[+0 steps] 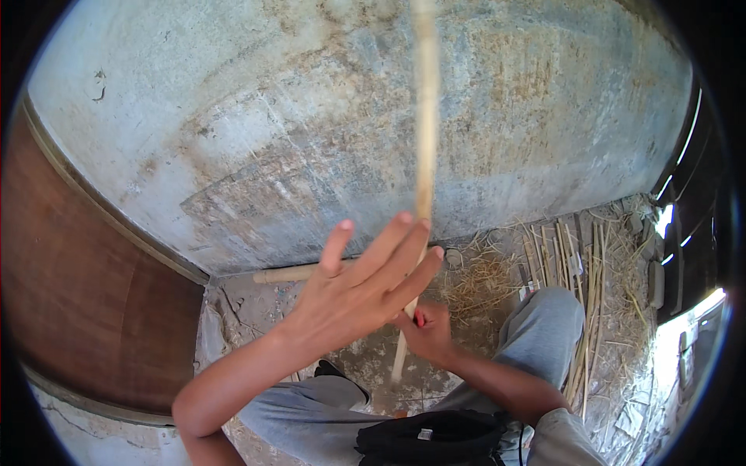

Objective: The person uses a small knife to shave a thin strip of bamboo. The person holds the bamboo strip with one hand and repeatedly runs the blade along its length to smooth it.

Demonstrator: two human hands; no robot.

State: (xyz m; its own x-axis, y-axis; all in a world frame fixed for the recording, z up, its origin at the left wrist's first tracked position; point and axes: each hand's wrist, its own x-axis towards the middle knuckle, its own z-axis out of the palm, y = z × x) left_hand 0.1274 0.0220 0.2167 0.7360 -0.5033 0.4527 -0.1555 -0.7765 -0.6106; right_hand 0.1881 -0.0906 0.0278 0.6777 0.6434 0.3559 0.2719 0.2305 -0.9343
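Note:
A long pale stick [427, 116], likely split bamboo, stands nearly upright before me, its upper end leaving the top of the view and blurred. My right hand [430, 335] is closed around its lower part. Something small and red [420, 318] shows at the right fingers; its kind is unclear. My left hand [357, 287] is raised with fingers stretched and apart, passing in front of the stick and hiding part of it. Whether the left fingertips touch the stick, I cannot tell. The stick's lower tip [398, 374] hangs near the floor between my legs.
A stained plaster wall [311, 140] rises ahead, with a thick pole [284, 274] lying at its foot. Straw [474, 287] and several long thin sticks [594, 279] lie to the right. A brown door panel [101, 287] is at left; a black item [427, 439] rests on my lap.

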